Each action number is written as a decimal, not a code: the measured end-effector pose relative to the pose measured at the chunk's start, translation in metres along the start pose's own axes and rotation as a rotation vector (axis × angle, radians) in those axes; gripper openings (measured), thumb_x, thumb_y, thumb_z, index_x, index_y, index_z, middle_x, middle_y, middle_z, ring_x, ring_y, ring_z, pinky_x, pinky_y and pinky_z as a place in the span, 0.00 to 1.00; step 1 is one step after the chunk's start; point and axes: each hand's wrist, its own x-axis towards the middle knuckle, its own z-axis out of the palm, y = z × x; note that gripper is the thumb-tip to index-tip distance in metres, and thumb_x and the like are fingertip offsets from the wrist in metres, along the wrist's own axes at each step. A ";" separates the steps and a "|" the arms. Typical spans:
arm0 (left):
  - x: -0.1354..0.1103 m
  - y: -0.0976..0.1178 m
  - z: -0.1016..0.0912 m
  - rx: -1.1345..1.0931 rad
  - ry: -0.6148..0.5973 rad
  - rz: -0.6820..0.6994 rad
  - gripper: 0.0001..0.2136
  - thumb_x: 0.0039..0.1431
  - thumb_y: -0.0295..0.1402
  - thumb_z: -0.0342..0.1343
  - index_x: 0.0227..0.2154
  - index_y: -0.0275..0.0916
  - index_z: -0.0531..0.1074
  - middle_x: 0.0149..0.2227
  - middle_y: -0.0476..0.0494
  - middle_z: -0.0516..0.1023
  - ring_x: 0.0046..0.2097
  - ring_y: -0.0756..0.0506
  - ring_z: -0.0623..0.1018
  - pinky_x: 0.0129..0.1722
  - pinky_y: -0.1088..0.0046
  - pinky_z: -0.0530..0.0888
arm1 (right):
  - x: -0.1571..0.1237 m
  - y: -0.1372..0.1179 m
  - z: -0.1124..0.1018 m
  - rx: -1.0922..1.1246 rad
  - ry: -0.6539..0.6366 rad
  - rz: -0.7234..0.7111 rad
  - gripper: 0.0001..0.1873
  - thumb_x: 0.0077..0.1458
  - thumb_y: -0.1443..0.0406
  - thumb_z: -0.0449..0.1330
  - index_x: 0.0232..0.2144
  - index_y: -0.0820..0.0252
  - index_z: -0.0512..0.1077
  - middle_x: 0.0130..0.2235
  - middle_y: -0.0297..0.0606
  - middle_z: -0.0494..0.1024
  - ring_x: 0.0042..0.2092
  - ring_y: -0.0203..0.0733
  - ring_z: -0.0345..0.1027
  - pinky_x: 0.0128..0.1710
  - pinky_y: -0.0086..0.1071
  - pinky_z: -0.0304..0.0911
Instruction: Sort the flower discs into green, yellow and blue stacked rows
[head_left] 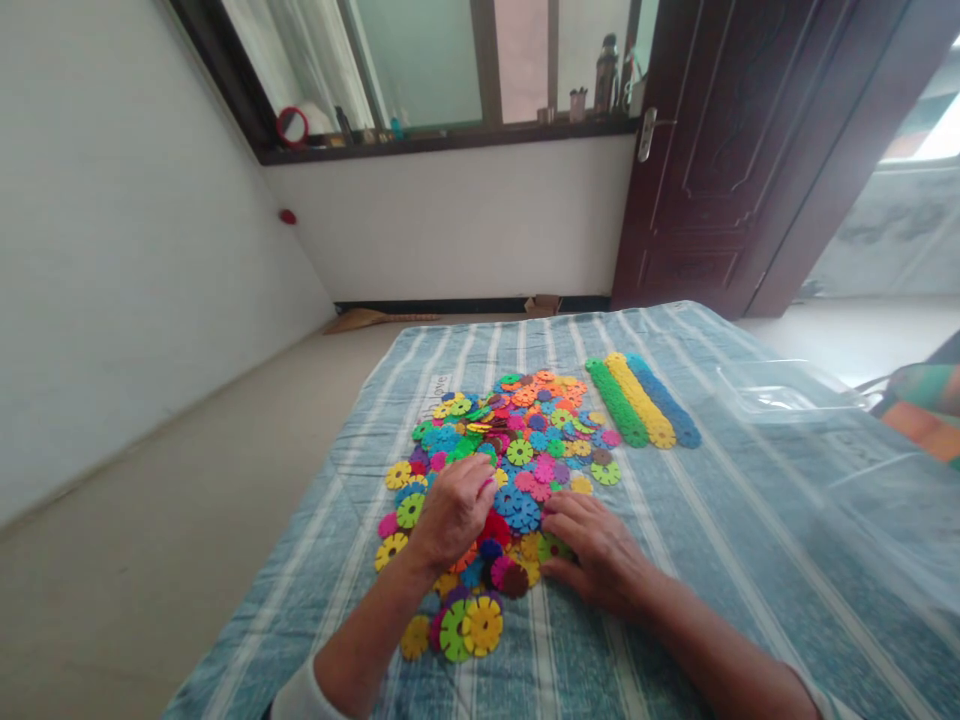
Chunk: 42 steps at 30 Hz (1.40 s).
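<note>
A heap of small plastic snowflake discs [517,440] in many colours lies on a blue striped cloth [735,520]. My left hand [454,510] rests on the near left part of the heap, fingers curled over some discs. My right hand [596,550] lies on the near right edge, fingers bent and pressed on a green disc [553,547]. What either hand grips is hidden. Three rows of joined discs, green [616,402], yellow [641,400] and blue [666,400], lie side by side to the right of the heap.
A clear plastic lid or tray [780,388] lies on the cloth at the right. Beyond it at the right edge shows someone's colourful clothing [926,405]. A dark wooden door [720,150] and a window sill [450,140] stand behind. Bare floor lies to the left.
</note>
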 end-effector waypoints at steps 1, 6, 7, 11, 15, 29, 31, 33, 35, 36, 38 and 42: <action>0.003 -0.004 0.000 0.003 0.009 -0.006 0.09 0.63 0.27 0.49 0.36 0.38 0.75 0.42 0.38 0.81 0.46 0.42 0.80 0.47 0.63 0.78 | 0.000 0.000 0.000 0.001 0.001 0.000 0.12 0.56 0.60 0.65 0.39 0.59 0.71 0.47 0.47 0.76 0.49 0.50 0.69 0.48 0.43 0.67; 0.019 -0.027 -0.001 0.041 0.008 -0.076 0.09 0.59 0.25 0.49 0.35 0.38 0.76 0.40 0.39 0.81 0.46 0.41 0.80 0.49 0.60 0.77 | -0.001 -0.001 -0.001 0.000 -0.009 0.014 0.11 0.57 0.60 0.64 0.39 0.59 0.71 0.48 0.47 0.75 0.49 0.50 0.68 0.48 0.44 0.67; 0.023 -0.032 -0.001 0.047 0.004 -0.100 0.10 0.58 0.25 0.49 0.34 0.38 0.76 0.39 0.40 0.81 0.45 0.41 0.80 0.49 0.61 0.77 | -0.001 -0.001 -0.001 -0.002 -0.009 0.012 0.10 0.58 0.60 0.63 0.39 0.59 0.71 0.48 0.47 0.75 0.49 0.50 0.68 0.48 0.44 0.67; 0.033 -0.047 0.002 0.058 -0.030 -0.184 0.11 0.57 0.25 0.49 0.37 0.39 0.76 0.42 0.40 0.81 0.46 0.41 0.79 0.49 0.61 0.77 | -0.002 0.000 -0.001 -0.012 -0.018 0.010 0.10 0.58 0.60 0.63 0.39 0.59 0.71 0.49 0.47 0.75 0.49 0.50 0.69 0.48 0.44 0.67; 0.042 -0.057 0.007 0.065 -0.072 -0.206 0.13 0.57 0.24 0.50 0.41 0.38 0.76 0.43 0.40 0.81 0.47 0.42 0.79 0.51 0.62 0.76 | -0.003 0.001 0.003 -0.021 -0.013 0.017 0.10 0.58 0.61 0.63 0.40 0.59 0.72 0.49 0.48 0.76 0.50 0.51 0.69 0.48 0.46 0.68; 0.051 -0.063 0.023 0.161 -0.101 -0.140 0.10 0.61 0.25 0.48 0.28 0.37 0.72 0.32 0.41 0.78 0.38 0.43 0.77 0.42 0.67 0.73 | 0.001 -0.002 0.009 -0.056 0.022 0.035 0.10 0.57 0.62 0.62 0.42 0.58 0.71 0.49 0.46 0.76 0.53 0.52 0.68 0.52 0.47 0.66; 0.051 -0.063 0.023 0.162 -0.080 -0.120 0.11 0.62 0.25 0.46 0.27 0.37 0.71 0.30 0.41 0.77 0.37 0.42 0.77 0.40 0.66 0.73 | 0.007 -0.003 0.010 -0.070 0.032 0.033 0.10 0.58 0.61 0.62 0.41 0.58 0.71 0.48 0.46 0.76 0.52 0.51 0.68 0.52 0.46 0.66; 0.052 -0.065 0.024 0.155 -0.058 -0.100 0.12 0.62 0.26 0.46 0.25 0.38 0.70 0.29 0.40 0.77 0.35 0.42 0.77 0.40 0.65 0.72 | 0.013 -0.005 0.011 -0.092 0.029 0.044 0.09 0.58 0.60 0.62 0.40 0.58 0.71 0.46 0.45 0.76 0.51 0.49 0.68 0.51 0.44 0.65; 0.053 -0.068 0.026 0.162 -0.039 -0.092 0.12 0.61 0.28 0.46 0.25 0.38 0.70 0.28 0.40 0.77 0.35 0.41 0.77 0.39 0.64 0.72 | 0.020 -0.005 0.012 -0.127 0.024 0.064 0.10 0.58 0.58 0.62 0.39 0.58 0.71 0.45 0.44 0.76 0.49 0.49 0.68 0.49 0.43 0.66; 0.054 -0.070 0.027 0.179 -0.035 -0.099 0.11 0.61 0.29 0.47 0.25 0.39 0.70 0.28 0.40 0.77 0.35 0.41 0.77 0.39 0.64 0.72 | 0.023 -0.005 0.013 -0.145 0.024 0.071 0.11 0.58 0.57 0.63 0.38 0.58 0.71 0.45 0.44 0.76 0.48 0.49 0.68 0.48 0.43 0.65; 0.054 -0.073 0.030 0.215 -0.038 -0.116 0.10 0.60 0.31 0.47 0.26 0.39 0.72 0.29 0.40 0.78 0.35 0.41 0.77 0.40 0.64 0.72 | 0.028 -0.004 0.014 -0.174 0.024 0.078 0.13 0.58 0.56 0.63 0.39 0.59 0.71 0.44 0.45 0.76 0.47 0.49 0.68 0.47 0.43 0.65; 0.054 -0.073 0.030 0.250 -0.070 -0.118 0.11 0.60 0.31 0.47 0.26 0.39 0.73 0.30 0.39 0.79 0.36 0.40 0.77 0.40 0.63 0.72 | 0.030 -0.003 0.017 -0.200 0.021 0.087 0.14 0.57 0.56 0.64 0.41 0.59 0.71 0.45 0.45 0.76 0.47 0.50 0.68 0.47 0.44 0.64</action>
